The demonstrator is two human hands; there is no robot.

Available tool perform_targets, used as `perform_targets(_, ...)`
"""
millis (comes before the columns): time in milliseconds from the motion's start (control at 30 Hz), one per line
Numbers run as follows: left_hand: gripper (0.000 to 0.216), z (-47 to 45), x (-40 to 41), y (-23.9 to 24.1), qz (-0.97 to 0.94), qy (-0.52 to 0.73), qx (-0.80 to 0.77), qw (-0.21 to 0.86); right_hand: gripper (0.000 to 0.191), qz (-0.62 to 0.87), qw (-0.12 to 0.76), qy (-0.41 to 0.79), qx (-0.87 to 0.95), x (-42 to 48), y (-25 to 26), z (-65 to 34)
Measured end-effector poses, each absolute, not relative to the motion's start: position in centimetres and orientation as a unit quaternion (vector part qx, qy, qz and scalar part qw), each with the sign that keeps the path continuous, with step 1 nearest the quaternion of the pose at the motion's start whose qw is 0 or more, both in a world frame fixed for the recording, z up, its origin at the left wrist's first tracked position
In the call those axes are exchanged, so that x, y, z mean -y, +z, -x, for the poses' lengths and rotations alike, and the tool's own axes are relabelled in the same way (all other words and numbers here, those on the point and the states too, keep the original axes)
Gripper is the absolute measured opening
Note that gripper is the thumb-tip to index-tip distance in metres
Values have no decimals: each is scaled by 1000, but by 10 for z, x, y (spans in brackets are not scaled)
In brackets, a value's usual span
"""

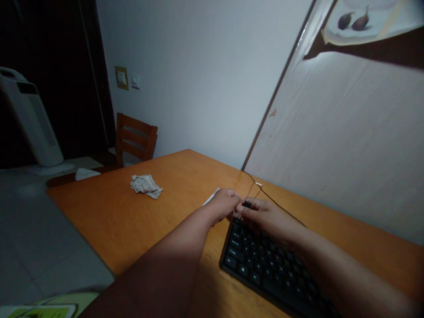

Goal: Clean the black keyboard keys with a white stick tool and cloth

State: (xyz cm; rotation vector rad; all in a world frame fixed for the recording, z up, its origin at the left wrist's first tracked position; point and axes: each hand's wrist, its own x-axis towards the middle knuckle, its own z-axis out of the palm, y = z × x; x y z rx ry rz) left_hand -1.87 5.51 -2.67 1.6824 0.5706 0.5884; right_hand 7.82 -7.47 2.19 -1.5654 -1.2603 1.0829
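Note:
My left hand [226,204] and my right hand [258,214] meet just above the top left corner of a black keyboard [261,269]. Fingers of both are closed in a pinch around a thin looped cable [250,191]. A small black piece [247,204], perhaps a plug or part of the cable, pokes out between the right thumb and fingers. Beyond the hands, the cable's loops rise to a small shiny bit [259,184] near the wall. Part of something flat and white [211,196] shows behind my left hand. My right forearm covers much of the keyboard's far side.
The wooden table [115,212] meets the wall on its far side. A crumpled grey cloth [146,185] lies to the left. A wooden chair [135,138] stands at the far end, and a tall white appliance [36,119] beyond. A dark cord [285,211] runs along the table's right.

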Motion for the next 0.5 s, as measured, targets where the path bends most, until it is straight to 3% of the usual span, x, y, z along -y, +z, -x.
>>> perform_targets(133, 14, 17, -57, -29, -723, 263, -244, 590, 38, 595, 444, 435, 509, 69, 16, -80)
perform_targets(300, 14, 19, -55, -26, -724, 262, -243, 590, 37, 620, 404, 422, 524, 68, 14, -82)
perform_targets(500, 16, 19, -54, -24, -720, 261, -242, 596, 36, 648, 421, 338, 537, 64, 14, -76)
